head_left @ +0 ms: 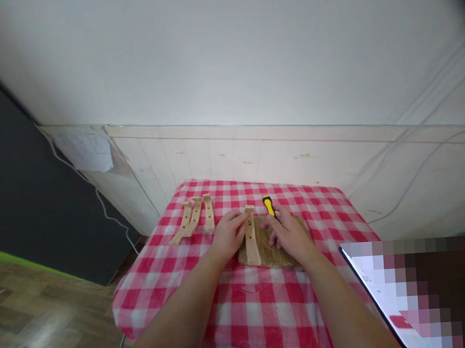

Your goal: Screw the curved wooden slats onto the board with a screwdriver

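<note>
A pale wooden bracket (pixel 252 246) with a hooked end and screw holes lies across the left part of a worn wooden board (pixel 275 255). My left hand (pixel 230 234) is closed on the bracket's upper part, thumb and fingers at its left edge. Over the right half of the board, my right hand (pixel 289 233) has its fingers bent but apart, with nothing visible between them. Just beyond its fingers lies a screwdriver (pixel 268 205) with a yellow and black handle; its shaft is hidden by the hand.
Several similar wooden brackets (pixel 208 213) lie at the table's back left. A red-and-white checked cloth (pixel 256 309) covers the table, which stands close to a panelled wall (pixel 231 158). Near the right edge is a phone screen (pixel 367 278), partly blurred out. Cables hang along the wall.
</note>
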### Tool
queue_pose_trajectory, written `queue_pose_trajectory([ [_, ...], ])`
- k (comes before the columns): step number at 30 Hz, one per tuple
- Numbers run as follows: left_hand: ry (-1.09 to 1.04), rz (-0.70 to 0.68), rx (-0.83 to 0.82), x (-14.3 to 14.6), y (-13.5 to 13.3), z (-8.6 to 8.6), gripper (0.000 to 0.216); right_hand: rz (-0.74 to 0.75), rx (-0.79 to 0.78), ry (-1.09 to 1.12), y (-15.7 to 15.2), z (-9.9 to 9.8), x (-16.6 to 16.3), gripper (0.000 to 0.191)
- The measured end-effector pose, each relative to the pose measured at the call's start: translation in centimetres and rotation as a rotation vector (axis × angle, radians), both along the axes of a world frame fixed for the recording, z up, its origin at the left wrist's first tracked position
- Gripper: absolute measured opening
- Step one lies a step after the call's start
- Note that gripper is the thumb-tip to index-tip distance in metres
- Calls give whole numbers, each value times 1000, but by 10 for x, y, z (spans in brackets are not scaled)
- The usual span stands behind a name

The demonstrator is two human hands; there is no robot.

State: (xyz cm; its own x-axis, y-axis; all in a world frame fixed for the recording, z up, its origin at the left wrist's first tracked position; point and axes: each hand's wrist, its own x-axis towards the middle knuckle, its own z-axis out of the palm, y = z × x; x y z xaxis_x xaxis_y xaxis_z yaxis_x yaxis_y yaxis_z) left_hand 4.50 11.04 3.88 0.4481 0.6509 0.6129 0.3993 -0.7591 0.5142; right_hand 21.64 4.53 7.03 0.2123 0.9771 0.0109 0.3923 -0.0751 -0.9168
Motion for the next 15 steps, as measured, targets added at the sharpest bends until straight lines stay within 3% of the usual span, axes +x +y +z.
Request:
queue_pose_trajectory([
  [10,76,-96,-39,0,2,1,28,5,1,-9,0,-1,1,38],
  [15,108,-69,-49,-3,1,4,27,4,-2,-9,-1,0,1,37],
])
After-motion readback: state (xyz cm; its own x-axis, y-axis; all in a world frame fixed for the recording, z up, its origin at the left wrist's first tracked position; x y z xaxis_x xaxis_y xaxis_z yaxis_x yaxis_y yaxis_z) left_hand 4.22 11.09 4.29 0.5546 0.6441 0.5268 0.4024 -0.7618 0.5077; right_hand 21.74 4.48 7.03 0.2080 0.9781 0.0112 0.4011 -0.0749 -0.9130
